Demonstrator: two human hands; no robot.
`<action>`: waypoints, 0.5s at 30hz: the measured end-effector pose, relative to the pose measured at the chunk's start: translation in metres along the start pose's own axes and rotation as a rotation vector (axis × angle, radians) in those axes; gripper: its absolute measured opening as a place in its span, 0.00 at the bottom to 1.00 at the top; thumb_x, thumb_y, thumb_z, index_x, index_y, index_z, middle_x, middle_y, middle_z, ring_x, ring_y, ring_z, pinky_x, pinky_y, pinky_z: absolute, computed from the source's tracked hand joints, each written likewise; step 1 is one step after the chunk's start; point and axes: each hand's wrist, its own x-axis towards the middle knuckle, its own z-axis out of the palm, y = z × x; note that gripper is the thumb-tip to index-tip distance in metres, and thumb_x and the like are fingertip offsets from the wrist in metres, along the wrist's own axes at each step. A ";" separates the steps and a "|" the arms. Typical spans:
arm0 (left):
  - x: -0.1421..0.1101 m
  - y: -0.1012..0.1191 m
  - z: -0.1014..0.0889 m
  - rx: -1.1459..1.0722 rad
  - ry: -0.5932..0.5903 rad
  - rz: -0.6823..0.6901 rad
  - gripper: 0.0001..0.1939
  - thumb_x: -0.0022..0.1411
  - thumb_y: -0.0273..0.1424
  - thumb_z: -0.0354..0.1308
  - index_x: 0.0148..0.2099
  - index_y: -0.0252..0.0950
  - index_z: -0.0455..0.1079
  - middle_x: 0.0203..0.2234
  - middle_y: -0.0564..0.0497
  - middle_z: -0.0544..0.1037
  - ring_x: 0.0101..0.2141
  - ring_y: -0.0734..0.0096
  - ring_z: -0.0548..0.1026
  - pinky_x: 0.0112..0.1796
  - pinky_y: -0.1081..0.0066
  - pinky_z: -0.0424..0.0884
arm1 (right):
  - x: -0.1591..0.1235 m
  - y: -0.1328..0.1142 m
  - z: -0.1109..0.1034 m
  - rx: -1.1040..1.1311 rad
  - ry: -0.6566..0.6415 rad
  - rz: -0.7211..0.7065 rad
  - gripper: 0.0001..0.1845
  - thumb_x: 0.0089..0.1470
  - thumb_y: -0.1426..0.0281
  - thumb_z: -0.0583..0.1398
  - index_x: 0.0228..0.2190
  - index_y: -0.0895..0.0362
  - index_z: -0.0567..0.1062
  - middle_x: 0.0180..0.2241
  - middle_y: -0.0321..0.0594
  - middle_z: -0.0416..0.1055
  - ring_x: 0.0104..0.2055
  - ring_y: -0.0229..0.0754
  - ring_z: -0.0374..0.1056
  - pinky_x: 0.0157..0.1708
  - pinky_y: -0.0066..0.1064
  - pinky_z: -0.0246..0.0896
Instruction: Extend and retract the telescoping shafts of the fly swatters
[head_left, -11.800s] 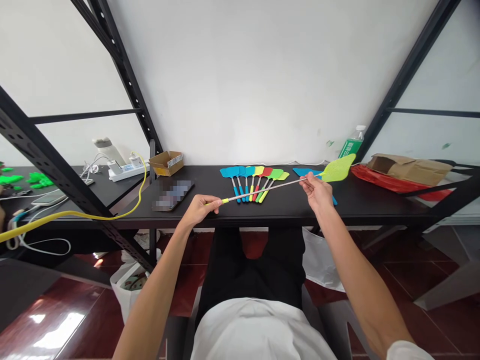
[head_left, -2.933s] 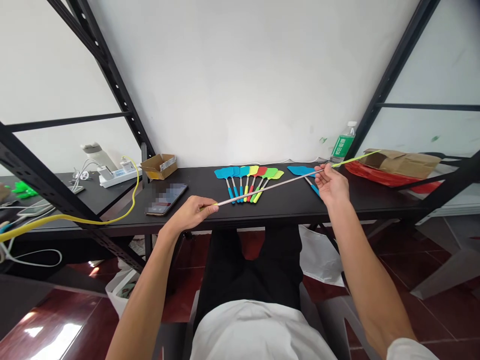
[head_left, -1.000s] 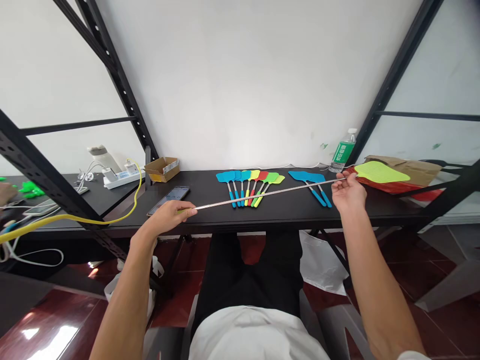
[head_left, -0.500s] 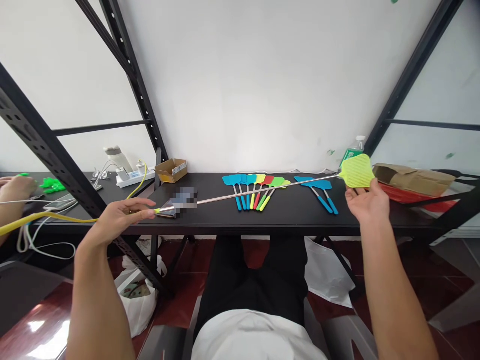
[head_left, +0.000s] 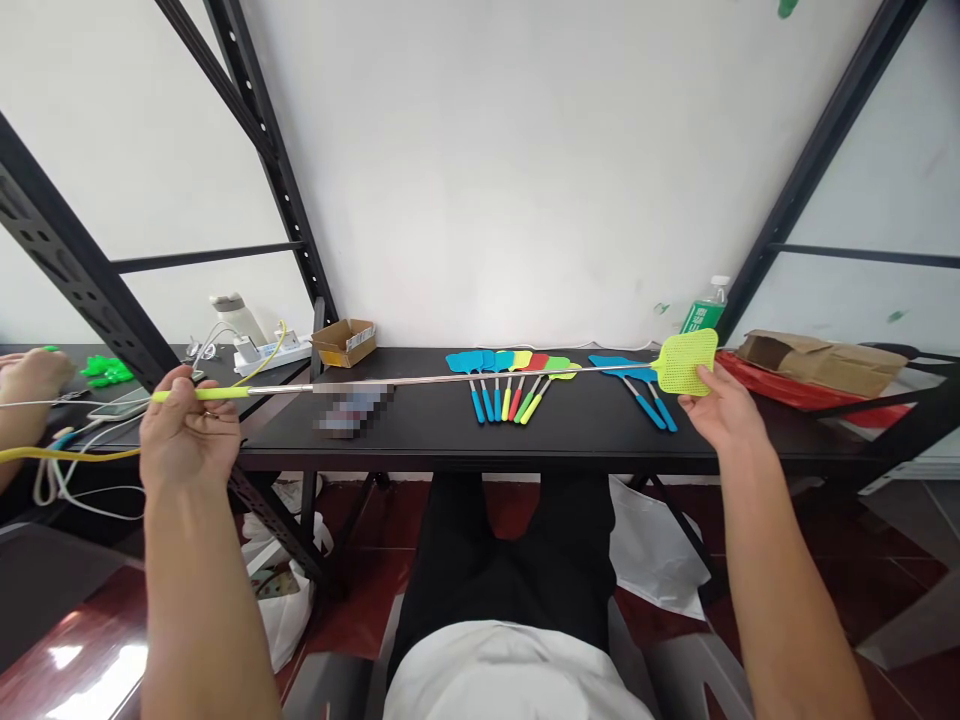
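A yellow-green fly swatter [head_left: 686, 362] with a long, drawn-out metal rod stretches level above the desk between my two hands. My left hand [head_left: 187, 430] is closed round its yellow-green handle at the left. On the right, my right hand [head_left: 724, 408] pinches the edge of the swatter's square mesh head, thumb on top. Beneath the rod lies a row of short swatters [head_left: 496, 362] in blue, yellow, red and green, handles toward me. A pair of blue swatters [head_left: 651, 395] lies apart, near my right hand.
A blurred-out flat item [head_left: 352, 412] and an open cardboard box [head_left: 345, 343] are at the desk's left. At the right stand a green-labelled bottle [head_left: 705, 305] and a brown paper bag [head_left: 825, 362]. Black shelf posts flank the desk; another person's hand [head_left: 34, 378] is far left.
My left hand has turned and closed round the handle, raising that end and shifting left. My right hand has moved slightly left and down, its thumb now over the swatter's head.
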 end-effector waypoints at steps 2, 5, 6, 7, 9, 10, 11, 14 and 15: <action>-0.001 -0.002 0.004 -0.009 0.037 -0.033 0.11 0.52 0.26 0.65 0.37 0.34 0.67 0.27 0.55 0.72 0.23 0.81 0.64 0.24 0.81 0.65 | 0.000 0.002 0.001 -0.049 -0.008 0.014 0.15 0.45 0.73 0.69 0.38 0.52 0.79 0.41 0.39 0.78 0.34 0.39 0.74 0.20 0.22 0.65; -0.003 -0.006 0.008 0.029 0.033 -0.037 0.14 0.51 0.29 0.66 0.35 0.35 0.63 0.28 0.56 0.70 0.24 0.80 0.63 0.24 0.79 0.65 | -0.001 0.004 0.000 -0.090 -0.004 0.027 0.17 0.44 0.71 0.71 0.38 0.52 0.79 0.40 0.38 0.79 0.32 0.38 0.75 0.21 0.22 0.66; -0.003 -0.008 0.008 0.034 0.029 -0.039 0.14 0.50 0.29 0.66 0.35 0.36 0.62 0.28 0.56 0.70 0.24 0.80 0.64 0.24 0.78 0.65 | -0.001 0.004 0.000 -0.095 -0.007 0.033 0.17 0.43 0.71 0.71 0.39 0.52 0.79 0.40 0.38 0.79 0.32 0.37 0.75 0.21 0.22 0.67; -0.002 -0.009 0.008 0.033 0.024 -0.041 0.15 0.49 0.29 0.66 0.35 0.36 0.62 0.28 0.55 0.70 0.25 0.79 0.64 0.24 0.77 0.64 | -0.001 0.003 0.000 -0.097 -0.012 0.035 0.18 0.43 0.70 0.71 0.39 0.52 0.79 0.41 0.38 0.79 0.32 0.37 0.75 0.21 0.22 0.67; -0.001 -0.011 0.006 0.021 0.018 -0.045 0.15 0.48 0.28 0.65 0.36 0.36 0.62 0.29 0.54 0.70 0.26 0.77 0.65 0.24 0.77 0.63 | -0.002 0.003 0.000 -0.110 -0.029 0.033 0.19 0.42 0.69 0.72 0.39 0.53 0.79 0.41 0.39 0.79 0.32 0.37 0.75 0.22 0.22 0.68; 0.000 -0.012 0.005 0.013 0.019 -0.045 0.15 0.47 0.26 0.64 0.36 0.36 0.62 0.30 0.54 0.70 0.26 0.77 0.65 0.24 0.77 0.62 | -0.002 0.003 0.000 -0.125 -0.036 0.029 0.19 0.42 0.69 0.72 0.39 0.53 0.79 0.41 0.39 0.79 0.32 0.38 0.75 0.22 0.23 0.69; 0.001 -0.013 0.004 0.003 0.021 -0.040 0.16 0.47 0.25 0.64 0.37 0.36 0.63 0.30 0.54 0.70 0.26 0.77 0.65 0.24 0.77 0.62 | -0.002 0.004 0.001 -0.147 -0.040 0.026 0.19 0.42 0.69 0.73 0.39 0.53 0.79 0.40 0.40 0.79 0.33 0.38 0.75 0.23 0.23 0.69; 0.003 -0.015 0.001 -0.010 0.035 -0.017 0.16 0.47 0.24 0.63 0.38 0.37 0.62 0.30 0.53 0.71 0.26 0.76 0.65 0.24 0.77 0.61 | -0.003 0.006 0.006 -0.220 -0.034 0.024 0.20 0.41 0.69 0.74 0.39 0.54 0.79 0.38 0.41 0.79 0.33 0.40 0.76 0.23 0.24 0.69; 0.004 -0.015 0.001 -0.007 0.033 -0.015 0.15 0.47 0.24 0.63 0.37 0.37 0.62 0.30 0.53 0.71 0.26 0.76 0.66 0.24 0.77 0.61 | -0.003 0.007 0.008 -0.233 -0.031 0.024 0.21 0.40 0.69 0.74 0.39 0.54 0.79 0.37 0.41 0.79 0.33 0.41 0.76 0.23 0.24 0.70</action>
